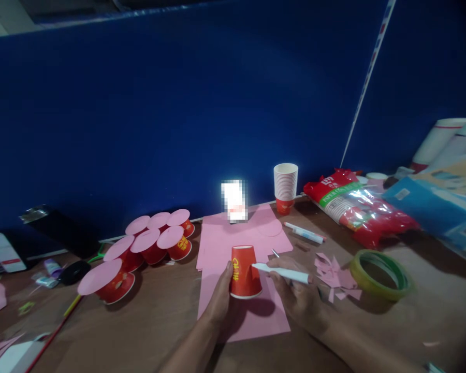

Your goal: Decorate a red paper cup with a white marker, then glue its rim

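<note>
An orange-red paper cup [245, 274] with yellow lettering is upside down above the pink paper sheets [252, 321]. My left hand [219, 298] grips its left side, fingers partly hidden behind the cup. In my right hand [295, 295] is a white marker [285, 272], held nearly level, its tip at the cup's right side. Whether the tip touches the cup I cannot tell. A thin metallic point also shows beside my right fingers; what it belongs to is hidden.
Several upturned red cups topped with pink paper discs [145, 239] stand left. Behind are a bright phone [235, 202] and a cup stack [285, 181]. To the right lie markers [305, 233], pink scraps [336, 277], a tape roll [380, 274] and a red cup bag [357, 207].
</note>
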`<state>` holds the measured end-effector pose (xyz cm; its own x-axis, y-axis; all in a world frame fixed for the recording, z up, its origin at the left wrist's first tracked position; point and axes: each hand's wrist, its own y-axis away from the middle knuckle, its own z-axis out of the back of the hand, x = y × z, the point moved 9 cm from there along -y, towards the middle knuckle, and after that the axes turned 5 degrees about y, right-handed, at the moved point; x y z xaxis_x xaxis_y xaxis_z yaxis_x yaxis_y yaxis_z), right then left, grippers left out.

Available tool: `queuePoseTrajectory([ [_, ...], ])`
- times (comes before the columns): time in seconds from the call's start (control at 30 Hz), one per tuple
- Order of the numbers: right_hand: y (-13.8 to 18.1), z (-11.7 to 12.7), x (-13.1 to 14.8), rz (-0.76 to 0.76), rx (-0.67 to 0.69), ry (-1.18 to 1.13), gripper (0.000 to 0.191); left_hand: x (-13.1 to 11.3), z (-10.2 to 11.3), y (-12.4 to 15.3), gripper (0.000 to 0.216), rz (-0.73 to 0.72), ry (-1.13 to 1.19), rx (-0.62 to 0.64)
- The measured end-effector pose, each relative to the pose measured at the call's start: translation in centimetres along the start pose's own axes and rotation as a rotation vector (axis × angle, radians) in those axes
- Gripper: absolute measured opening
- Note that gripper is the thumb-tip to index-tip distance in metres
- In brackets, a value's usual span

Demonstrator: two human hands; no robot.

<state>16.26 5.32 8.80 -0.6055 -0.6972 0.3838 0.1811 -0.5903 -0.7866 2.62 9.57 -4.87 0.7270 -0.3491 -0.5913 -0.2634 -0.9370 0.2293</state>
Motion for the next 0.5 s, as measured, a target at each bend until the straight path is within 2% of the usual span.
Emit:
queuePoseTrajectory([
  [0.13, -0.1, 0.1, 0.0, 0.015, -0.022, -0.028, 0.015, 0.0, -0.2, 0.3, 0.054, 0.007, -0.002, -0.02],
  [0.33, 0.2, 0.1, -0.2, 0.023, -0.053, -0.005, 0.015, 0.1, -1.7, 0.8, 0.056, 0.031, 0.006, -0.008],
  [0.5, 0.1, -0.1, -0.3, 0.012, -0.016, -0.004, 0.016, 0.0, -1.4, 0.8, 0.053, 0.023, 0.017, -0.022],
])
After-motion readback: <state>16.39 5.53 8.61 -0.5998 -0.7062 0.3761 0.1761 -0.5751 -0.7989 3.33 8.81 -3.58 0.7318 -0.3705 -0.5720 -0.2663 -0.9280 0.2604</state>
